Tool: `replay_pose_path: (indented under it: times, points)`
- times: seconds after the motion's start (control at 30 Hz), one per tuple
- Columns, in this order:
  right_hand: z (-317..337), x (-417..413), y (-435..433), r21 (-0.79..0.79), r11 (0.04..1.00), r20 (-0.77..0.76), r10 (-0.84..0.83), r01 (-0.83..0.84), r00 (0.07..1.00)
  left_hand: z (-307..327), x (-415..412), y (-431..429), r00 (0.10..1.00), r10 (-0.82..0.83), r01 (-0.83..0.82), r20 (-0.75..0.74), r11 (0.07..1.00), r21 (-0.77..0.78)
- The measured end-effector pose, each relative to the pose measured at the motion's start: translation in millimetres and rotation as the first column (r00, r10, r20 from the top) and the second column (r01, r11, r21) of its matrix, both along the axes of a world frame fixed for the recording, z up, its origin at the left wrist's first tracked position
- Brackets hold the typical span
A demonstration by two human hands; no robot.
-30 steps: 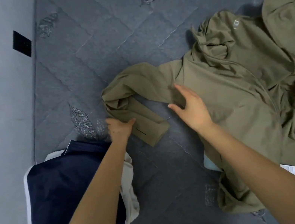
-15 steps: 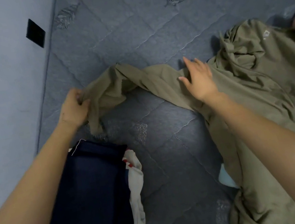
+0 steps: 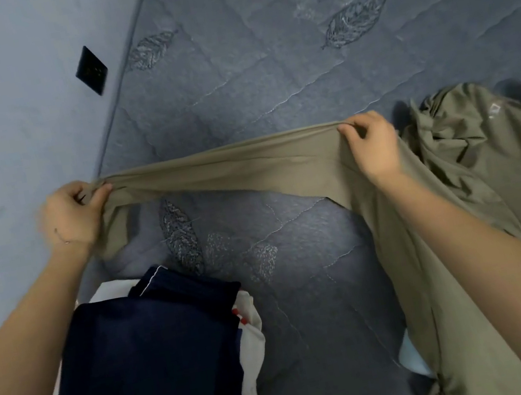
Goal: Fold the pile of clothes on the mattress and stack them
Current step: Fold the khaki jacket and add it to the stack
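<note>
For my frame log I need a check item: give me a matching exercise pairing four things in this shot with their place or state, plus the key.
Things:
1. sleeve
2. navy garment
3. black plate
4. mattress

Places or states:
A. fixed on the wall
B. grey, quilted with leaf motifs
C. folded, lying on white cloth
D. stretched between left hand and right hand

Pairs: 1-D, 2-C, 3-A, 4-B.

Left hand [image 3: 68, 213] and right hand [image 3: 370, 146] wide apart, both pinching, forearms outstretched.
</note>
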State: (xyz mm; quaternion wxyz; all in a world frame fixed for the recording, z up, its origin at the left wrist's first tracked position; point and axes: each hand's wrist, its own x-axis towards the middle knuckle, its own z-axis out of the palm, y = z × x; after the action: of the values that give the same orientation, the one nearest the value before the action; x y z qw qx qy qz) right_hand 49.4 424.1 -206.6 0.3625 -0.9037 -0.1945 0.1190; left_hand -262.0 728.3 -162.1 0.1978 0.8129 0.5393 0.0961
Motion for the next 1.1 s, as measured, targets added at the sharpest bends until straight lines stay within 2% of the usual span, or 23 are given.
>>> replay_pose_path:
  times: [0.07, 0.13, 0.23, 0.37, 0.43, 0.53, 0.67, 0.83, 0.97, 1.03, 1.1]
  points:
    - [-2.3, 1.8, 5.8, -0.027, 0.999, 0.019, -0.040, 0.040, 0.999, -2.8, 0.9, 2.5, 0.993, -0.051, 0.056, -0.109, 0.997, 0.045]
    - [-8.2, 2.6, 8.7, -0.134, 0.990, -0.008, -0.038, 0.037, 0.999, -8.5, 1.8, 3.3, 0.978, -0.088, 0.091, -0.187, 0.996, 0.008]
    - [-15.8, -4.1, 5.4, -0.221, 0.973, -0.045, 0.058, -0.067, 0.997, -17.6, 6.4, -2.1, 0.972, -0.180, 0.165, -0.151, 0.980, -0.109]
    - [-21.4, -20.5, -5.7, -0.291, 0.929, 0.079, 0.260, -0.227, 0.962, -33.1, 24.1, -27.8, 0.948, -0.315, 0.301, -0.046, 0.935, -0.188]
    - [-25.4, -29.3, -11.4, -0.343, 0.895, 0.091, 0.335, -0.286, 0.938, -43.5, 40.1, -50.0, 0.924, -0.376, 0.353, -0.072, 0.908, -0.225]
    - [-29.6, -40.4, -23.4, -0.390, 0.861, 0.067, 0.381, -0.327, 0.922, -56.4, 69.0, -90.9, 0.849, -0.510, 0.469, -0.139, 0.848, -0.247]
    - [-23.4, -39.1, -50.8, -0.387, 0.875, 0.094, 0.350, -0.290, 0.932, -61.8, 105.6, -145.1, 0.770, -0.630, 0.600, -0.107, 0.770, -0.217]
    - [-2.2, -18.4, -106.0, -0.364, 0.900, 0.212, 0.331, -0.240, 0.920, -56.4, 144.0, -207.0, 0.743, -0.669, 0.651, -0.033, 0.733, -0.200]
    - [9.0, 4.5, -166.7, -0.400, 0.907, 0.205, 0.232, -0.135, 0.951, -54.7, 177.0, -259.5, 0.744, -0.668, 0.642, -0.019, 0.722, -0.260]
    - [11.3, 12.9, -195.0, -0.422, 0.901, 0.167, 0.189, -0.103, 0.968, -54.1, 195.6, -289.8, 0.797, -0.604, 0.571, 0.014, 0.745, -0.345]
    - [12.1, 20.4, -217.1, -0.415, 0.906, 0.103, 0.143, -0.088, 0.984, -53.1, 212.7, -319.1, 0.898, -0.437, 0.415, 0.052, 0.800, -0.433]
